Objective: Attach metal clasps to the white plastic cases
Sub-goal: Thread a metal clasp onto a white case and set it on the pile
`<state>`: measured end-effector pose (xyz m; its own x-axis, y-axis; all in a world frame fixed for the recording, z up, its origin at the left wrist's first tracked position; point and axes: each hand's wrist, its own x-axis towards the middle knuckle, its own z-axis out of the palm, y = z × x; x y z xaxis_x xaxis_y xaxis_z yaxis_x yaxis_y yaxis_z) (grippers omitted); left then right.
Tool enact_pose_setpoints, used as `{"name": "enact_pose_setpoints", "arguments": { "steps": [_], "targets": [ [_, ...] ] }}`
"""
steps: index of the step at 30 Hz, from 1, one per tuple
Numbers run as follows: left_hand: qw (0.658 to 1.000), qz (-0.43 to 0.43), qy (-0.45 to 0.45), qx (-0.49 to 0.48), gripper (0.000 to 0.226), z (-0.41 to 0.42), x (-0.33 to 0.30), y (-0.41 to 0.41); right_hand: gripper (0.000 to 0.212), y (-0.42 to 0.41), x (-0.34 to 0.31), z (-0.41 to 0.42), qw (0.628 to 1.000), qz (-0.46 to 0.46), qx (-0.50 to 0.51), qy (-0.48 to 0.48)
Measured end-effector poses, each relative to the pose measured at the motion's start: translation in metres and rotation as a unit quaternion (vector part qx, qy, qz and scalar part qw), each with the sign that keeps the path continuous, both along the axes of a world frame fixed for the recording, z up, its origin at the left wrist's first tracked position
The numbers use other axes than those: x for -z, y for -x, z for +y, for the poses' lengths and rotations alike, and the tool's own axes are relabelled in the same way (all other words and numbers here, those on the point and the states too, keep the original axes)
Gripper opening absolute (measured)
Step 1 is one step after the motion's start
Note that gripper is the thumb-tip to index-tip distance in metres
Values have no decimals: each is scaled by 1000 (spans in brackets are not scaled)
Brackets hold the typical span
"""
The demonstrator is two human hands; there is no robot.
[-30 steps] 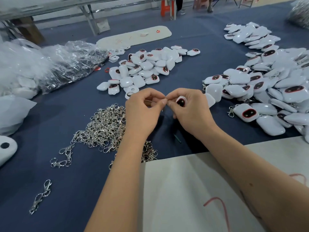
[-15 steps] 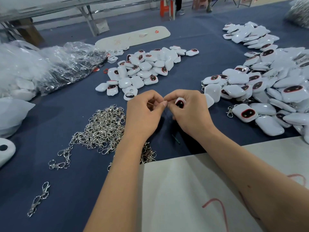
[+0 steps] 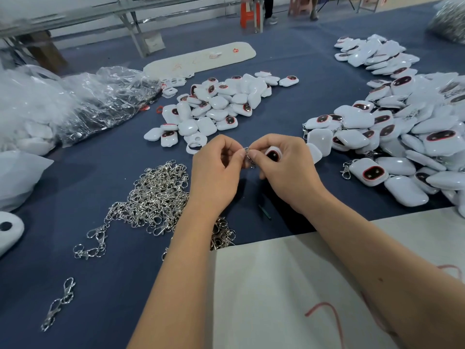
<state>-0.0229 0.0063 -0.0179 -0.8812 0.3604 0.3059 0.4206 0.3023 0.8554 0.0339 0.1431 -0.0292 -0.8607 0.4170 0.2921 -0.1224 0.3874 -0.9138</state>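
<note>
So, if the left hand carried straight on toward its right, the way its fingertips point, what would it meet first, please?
Almost at once the metal clasp pinched between both hands, then the right hand holding the white case.

Glossy white plastic is seen on the cases [image 3: 221, 107], shiny silver metal on the heaped clasps [image 3: 156, 195]. The tabletop [image 3: 100, 285] is covered in matt dark blue cloth. Crinkled clear plastic bags [image 3: 100, 102] are caught glinting at left.
</note>
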Motion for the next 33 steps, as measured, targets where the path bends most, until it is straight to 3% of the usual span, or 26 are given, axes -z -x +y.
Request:
{"name": "enact_pose_setpoints", "arguments": {
  "steps": [5, 11, 20, 33],
  "targets": [
    [1000, 12, 6, 25, 12, -1, -1, -2, 16, 0, 2, -1, 1000, 15, 3, 5],
    [997, -36, -52, 44, 12, -3, -3, 1, 13, -1, 1, -2, 999, 28, -14, 21],
    [990, -104, -74, 67, 15, -8, -3, 3, 16, -3, -1, -4, 996, 52, -18, -66],
    [989, -115, -62, 70, 14, -11, -3, 4, 15, -4, -3, -6, 986, 64, 3, -151]
  ]
}}
